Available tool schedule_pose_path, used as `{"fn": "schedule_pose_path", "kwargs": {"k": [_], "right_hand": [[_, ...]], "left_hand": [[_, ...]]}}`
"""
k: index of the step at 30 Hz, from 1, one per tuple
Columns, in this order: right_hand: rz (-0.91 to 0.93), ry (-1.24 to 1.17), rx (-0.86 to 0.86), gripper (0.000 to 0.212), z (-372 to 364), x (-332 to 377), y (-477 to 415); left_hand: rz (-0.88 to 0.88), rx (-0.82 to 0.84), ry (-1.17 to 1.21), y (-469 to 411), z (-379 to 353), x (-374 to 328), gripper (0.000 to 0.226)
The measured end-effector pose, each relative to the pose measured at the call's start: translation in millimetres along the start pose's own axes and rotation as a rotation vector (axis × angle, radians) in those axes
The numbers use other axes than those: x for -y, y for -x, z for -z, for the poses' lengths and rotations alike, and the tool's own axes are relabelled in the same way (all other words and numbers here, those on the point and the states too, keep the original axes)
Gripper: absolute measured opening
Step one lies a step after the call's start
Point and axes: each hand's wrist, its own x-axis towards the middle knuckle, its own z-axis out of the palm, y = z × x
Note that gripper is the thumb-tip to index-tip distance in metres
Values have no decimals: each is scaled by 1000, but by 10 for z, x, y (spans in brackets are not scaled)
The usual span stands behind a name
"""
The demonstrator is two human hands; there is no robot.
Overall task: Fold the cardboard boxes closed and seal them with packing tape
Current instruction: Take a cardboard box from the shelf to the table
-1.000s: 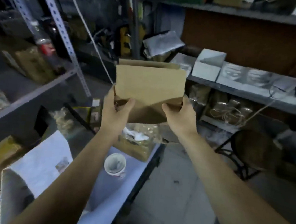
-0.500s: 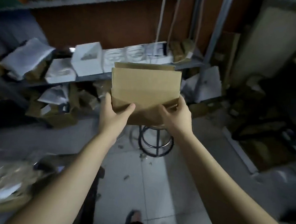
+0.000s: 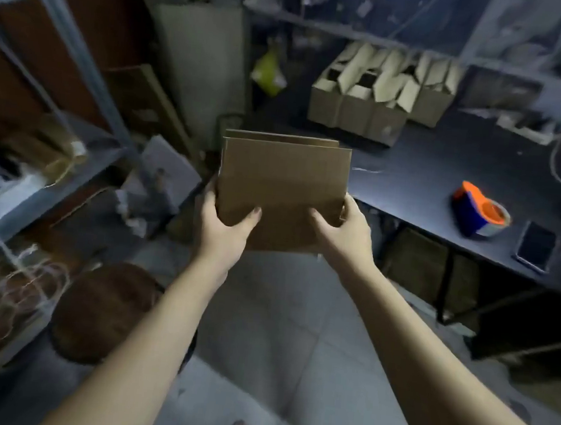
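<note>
I hold a brown cardboard box (image 3: 282,181) out in front of me, above the floor, its near flap standing upright. My left hand (image 3: 224,227) grips its lower left corner, thumb on the near face. My right hand (image 3: 342,233) grips the lower right corner the same way. An orange and blue tape dispenser (image 3: 479,211) with a roll of packing tape lies on the dark table (image 3: 412,177) to the right. Several open cardboard boxes (image 3: 379,95) stand in a cluster at the table's far end.
A black phone (image 3: 536,245) lies near the table's front edge beside the dispenser. Metal shelving (image 3: 56,142) loaded with packages runs along the left. A round brown stool (image 3: 105,312) stands on the tiled floor at lower left. A grey cabinet (image 3: 198,50) stands at the back.
My view has swung to the right, from the cluttered shelves to the dark table with the dispenser and open boxes. Both hands keep the same grip on the box.
</note>
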Motion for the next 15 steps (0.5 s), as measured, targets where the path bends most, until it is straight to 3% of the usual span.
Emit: {"fn": "schedule_pose_path", "kwargs": {"k": [6, 11, 15], "right_hand": [[-130, -42, -169, 49, 675, -356, -457], [-176, -77, -211, 43, 1172, -707, -884], [-209, -127, -217, 51, 1601, -977, -1238]], "left_hand": [[-88, 237, -7, -244, -1014, -249, 82], [-109, 290, -106, -307, -1787, -333, 82], [-132, 305, -119, -340, -2460, -376, 80]]}}
